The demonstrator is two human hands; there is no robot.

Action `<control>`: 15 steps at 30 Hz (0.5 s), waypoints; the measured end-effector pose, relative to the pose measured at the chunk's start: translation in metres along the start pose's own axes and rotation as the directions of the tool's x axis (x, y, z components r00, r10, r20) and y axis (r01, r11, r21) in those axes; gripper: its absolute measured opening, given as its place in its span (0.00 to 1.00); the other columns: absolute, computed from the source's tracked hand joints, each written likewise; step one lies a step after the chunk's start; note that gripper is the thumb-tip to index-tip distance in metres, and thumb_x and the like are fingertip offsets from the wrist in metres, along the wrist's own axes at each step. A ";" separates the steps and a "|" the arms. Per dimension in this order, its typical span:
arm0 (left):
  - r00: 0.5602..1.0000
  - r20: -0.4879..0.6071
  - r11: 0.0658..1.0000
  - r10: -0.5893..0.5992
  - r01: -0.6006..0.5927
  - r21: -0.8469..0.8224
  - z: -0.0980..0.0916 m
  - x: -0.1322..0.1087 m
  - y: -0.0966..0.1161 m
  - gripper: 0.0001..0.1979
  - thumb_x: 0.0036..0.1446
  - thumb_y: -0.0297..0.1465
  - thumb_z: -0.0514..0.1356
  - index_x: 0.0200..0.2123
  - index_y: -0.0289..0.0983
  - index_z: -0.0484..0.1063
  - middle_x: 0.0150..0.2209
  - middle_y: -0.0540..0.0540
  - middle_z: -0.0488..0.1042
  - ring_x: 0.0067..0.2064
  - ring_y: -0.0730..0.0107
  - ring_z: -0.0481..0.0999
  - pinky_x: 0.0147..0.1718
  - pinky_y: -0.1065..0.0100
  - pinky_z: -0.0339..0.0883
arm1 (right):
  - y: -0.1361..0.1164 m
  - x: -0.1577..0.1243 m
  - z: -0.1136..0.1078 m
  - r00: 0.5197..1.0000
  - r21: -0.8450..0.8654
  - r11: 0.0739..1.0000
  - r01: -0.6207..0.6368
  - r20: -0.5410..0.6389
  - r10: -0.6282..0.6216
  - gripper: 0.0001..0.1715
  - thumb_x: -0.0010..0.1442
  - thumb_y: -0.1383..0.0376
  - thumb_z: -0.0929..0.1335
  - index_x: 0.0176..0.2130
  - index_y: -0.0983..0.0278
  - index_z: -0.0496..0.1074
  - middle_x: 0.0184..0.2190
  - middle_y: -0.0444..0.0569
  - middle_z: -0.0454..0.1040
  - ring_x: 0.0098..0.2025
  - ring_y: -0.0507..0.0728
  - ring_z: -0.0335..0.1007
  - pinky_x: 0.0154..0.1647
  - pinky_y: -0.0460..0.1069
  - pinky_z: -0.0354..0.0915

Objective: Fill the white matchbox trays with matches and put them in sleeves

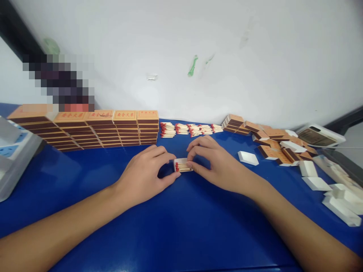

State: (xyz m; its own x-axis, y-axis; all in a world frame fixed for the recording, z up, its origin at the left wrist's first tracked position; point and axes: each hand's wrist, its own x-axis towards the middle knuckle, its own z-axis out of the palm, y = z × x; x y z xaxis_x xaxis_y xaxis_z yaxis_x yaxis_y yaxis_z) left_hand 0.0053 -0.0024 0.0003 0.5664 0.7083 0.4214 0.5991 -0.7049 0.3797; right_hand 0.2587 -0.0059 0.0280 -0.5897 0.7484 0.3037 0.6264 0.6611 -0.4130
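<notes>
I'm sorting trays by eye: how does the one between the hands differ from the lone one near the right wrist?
The middle tray holds red-tipped matches, while the lone tray shows no matches, just plain white surfaces. The left hand and right hand are at the middle tray; the lone tray lies apart on the blue table. Both trays are white.

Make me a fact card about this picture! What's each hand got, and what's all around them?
Left hand: thumb and finger hold one end of a small white tray
Right hand: fingertips at the tray's other end
Matches inside: red heads toward the left hand
Match piles: in a row, beyond the hands
Stacked matchboxes: neat, on the left
Jumbled matchboxes: on the right
Table: blue
</notes>
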 end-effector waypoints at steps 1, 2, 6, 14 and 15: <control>1.000 0.003 1.000 -0.001 0.001 -0.001 0.000 0.000 0.000 0.11 0.66 0.37 0.68 0.48 0.39 0.80 0.41 0.47 0.78 0.43 0.60 0.77 0.44 0.58 0.74 | 0.006 0.001 -0.001 0.999 -0.003 1.000 -0.005 -0.034 0.005 0.04 0.72 0.65 0.69 0.41 0.58 0.74 0.48 0.53 0.75 0.54 0.63 0.70 0.58 0.61 0.69; 1.000 0.005 1.000 -0.002 0.002 -0.002 0.000 0.000 0.000 0.11 0.66 0.37 0.68 0.48 0.39 0.80 0.41 0.47 0.78 0.43 0.60 0.77 0.44 0.57 0.74 | 0.013 0.002 -0.002 0.997 -0.016 1.000 -0.019 -0.076 0.018 0.04 0.72 0.64 0.68 0.41 0.58 0.74 0.46 0.52 0.76 0.52 0.63 0.70 0.56 0.61 0.69; 1.000 0.005 1.000 -0.004 0.004 -0.002 0.000 0.000 0.000 0.12 0.66 0.37 0.68 0.49 0.39 0.80 0.41 0.47 0.79 0.43 0.60 0.78 0.44 0.57 0.74 | 0.052 0.007 -0.003 0.977 -0.141 0.984 -0.113 -0.197 0.084 0.04 0.70 0.63 0.69 0.44 0.58 0.75 0.43 0.54 0.77 0.49 0.66 0.71 0.57 0.65 0.66; 1.000 0.008 1.000 0.003 -0.003 0.010 -0.001 0.000 0.000 0.11 0.65 0.37 0.68 0.48 0.39 0.80 0.41 0.46 0.79 0.43 0.59 0.78 0.44 0.58 0.74 | 0.076 0.009 -0.006 0.979 -0.108 0.974 -0.199 -0.056 0.194 0.11 0.70 0.58 0.68 0.37 0.59 0.74 0.41 0.54 0.74 0.48 0.66 0.68 0.55 0.64 0.66; 1.000 0.009 1.000 -0.001 0.001 0.010 -0.001 0.000 0.000 0.11 0.65 0.37 0.68 0.48 0.39 0.80 0.41 0.46 0.79 0.43 0.59 0.78 0.44 0.57 0.74 | 0.069 0.009 -0.006 0.980 -0.081 0.978 -0.194 -0.050 0.190 0.11 0.71 0.58 0.68 0.37 0.59 0.74 0.42 0.54 0.73 0.49 0.66 0.68 0.55 0.64 0.66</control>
State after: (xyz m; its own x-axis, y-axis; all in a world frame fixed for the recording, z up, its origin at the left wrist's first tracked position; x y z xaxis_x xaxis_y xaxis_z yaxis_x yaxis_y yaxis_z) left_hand 0.0049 -0.0024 0.0015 0.5705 0.7096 0.4135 0.6055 -0.7036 0.3719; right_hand 0.2998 0.0465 0.0077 -0.4336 0.8621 0.2622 0.7682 0.5057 -0.3926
